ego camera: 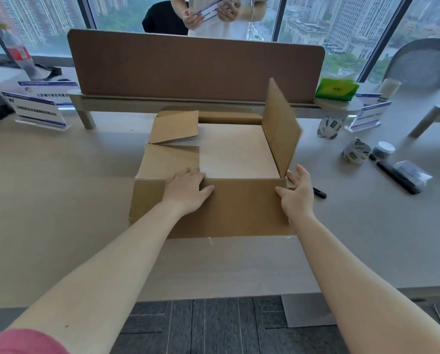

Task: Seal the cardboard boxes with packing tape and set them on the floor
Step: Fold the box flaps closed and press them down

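Left hand (185, 190) lies flat, fingers straight, on the near flap of the open cardboard box (229, 208) on the table (60, 200), right hand (296, 190) spread against its corner, tape rolls (355, 152) well right.

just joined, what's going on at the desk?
A person is folding a cardboard box on the desk. The left hand presses the near flap; the right hand rests open at the box's right corner. The right flap stands up. Nothing is taped yet; two tape rolls sit to the right.
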A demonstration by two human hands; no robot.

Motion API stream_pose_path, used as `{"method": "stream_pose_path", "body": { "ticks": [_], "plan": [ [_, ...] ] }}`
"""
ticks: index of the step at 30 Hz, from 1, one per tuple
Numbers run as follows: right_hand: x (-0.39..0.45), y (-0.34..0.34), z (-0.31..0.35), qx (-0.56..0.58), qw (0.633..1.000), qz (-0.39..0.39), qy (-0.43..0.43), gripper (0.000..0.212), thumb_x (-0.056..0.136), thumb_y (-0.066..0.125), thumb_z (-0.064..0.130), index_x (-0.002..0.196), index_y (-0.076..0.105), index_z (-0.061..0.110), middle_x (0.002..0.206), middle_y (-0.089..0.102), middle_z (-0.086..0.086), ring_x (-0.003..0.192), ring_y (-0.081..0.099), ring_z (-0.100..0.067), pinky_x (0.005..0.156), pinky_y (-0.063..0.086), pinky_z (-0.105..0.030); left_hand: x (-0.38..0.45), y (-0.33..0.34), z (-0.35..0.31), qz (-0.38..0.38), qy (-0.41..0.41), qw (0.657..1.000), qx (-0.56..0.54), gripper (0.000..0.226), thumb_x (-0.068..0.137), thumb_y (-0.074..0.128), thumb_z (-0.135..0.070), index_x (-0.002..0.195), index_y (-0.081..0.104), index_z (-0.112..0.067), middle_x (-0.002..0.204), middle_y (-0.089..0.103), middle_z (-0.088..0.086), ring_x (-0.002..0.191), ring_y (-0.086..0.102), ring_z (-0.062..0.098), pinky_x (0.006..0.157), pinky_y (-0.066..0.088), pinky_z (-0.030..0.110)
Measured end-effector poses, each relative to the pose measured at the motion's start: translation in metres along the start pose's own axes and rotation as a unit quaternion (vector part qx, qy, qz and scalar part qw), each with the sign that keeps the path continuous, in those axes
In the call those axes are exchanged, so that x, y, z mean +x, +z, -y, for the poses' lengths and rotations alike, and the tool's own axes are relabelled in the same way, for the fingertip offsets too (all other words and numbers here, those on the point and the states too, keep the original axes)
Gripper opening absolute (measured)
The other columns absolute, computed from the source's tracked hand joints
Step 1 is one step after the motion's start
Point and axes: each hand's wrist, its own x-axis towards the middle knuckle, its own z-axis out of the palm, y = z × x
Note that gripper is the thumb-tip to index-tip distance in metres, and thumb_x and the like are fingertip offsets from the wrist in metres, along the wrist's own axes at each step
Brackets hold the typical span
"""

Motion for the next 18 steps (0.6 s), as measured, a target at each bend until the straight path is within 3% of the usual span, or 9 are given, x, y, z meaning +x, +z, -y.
{"method": "stream_pose_path", "body": {
  "ticks": [4,9,14,16,18],
  "plan": [
    [0.003,0.005,0.005,-0.154,0.985,0.040,-0.063,0.048,0.089,0.042,-0.001,0.134,0.049,0.017,0.139,0.040,-0.006,0.128,0.034,-0.027,0.112,0.027,-0.033,0.001,0.002,0.003,-0.005,0.014,1.000,-0.011,0.050,0.097,0.036,-0.041,0.141,0.037,-0.017,0.153,0.031,0.002,0.143,0.021,0.020,0.114,0.020,0.037],
    [0.000,0.013,0.010,-0.300,0.947,0.088,-0.079,0.045,0.095,0.031,0.010,0.137,0.045,0.016,0.145,0.026,-0.009,0.131,0.024,-0.031,0.108,0.024,-0.034,0.001,0.002,0.007,-0.007,0.030,1.000,-0.004,0.054,0.096,0.039,-0.043,0.143,0.033,-0.017,0.155,0.026,0.000,0.144,0.018,0.021,0.116,0.017,0.040],
    [-0.001,0.004,0.008,-0.203,0.976,0.081,-0.001,0.054,0.095,0.044,0.021,0.146,0.024,0.013,0.150,0.019,-0.013,0.133,0.034,-0.030,0.108,0.028,-0.034,-0.015,-0.002,0.006,0.001,0.060,0.998,0.027,0.087,0.083,0.052,-0.058,0.150,0.012,-0.018,0.159,0.008,0.002,0.147,-0.002,0.022,0.118,0.001,0.038],
    [0.000,-0.003,0.002,-0.142,0.986,0.066,0.063,0.063,0.092,0.052,0.028,0.145,0.023,0.008,0.147,0.032,-0.012,0.131,0.038,-0.029,0.104,0.033,-0.035,-0.028,-0.001,0.005,0.013,0.078,0.996,0.046,0.102,0.073,0.060,-0.063,0.150,0.008,-0.020,0.159,0.003,0.001,0.147,-0.008,0.021,0.118,-0.004,0.039],
    [-0.002,-0.010,-0.004,-0.099,0.986,0.068,0.112,0.060,0.089,0.056,0.032,0.138,0.035,0.005,0.138,0.045,-0.011,0.122,0.046,-0.028,0.093,0.039,-0.035,-0.042,0.002,0.002,0.025,0.089,0.993,0.072,0.110,0.068,0.065,-0.064,0.150,0.005,-0.021,0.158,0.001,0.000,0.146,-0.011,0.021,0.117,-0.006,0.039]
  ]
}}
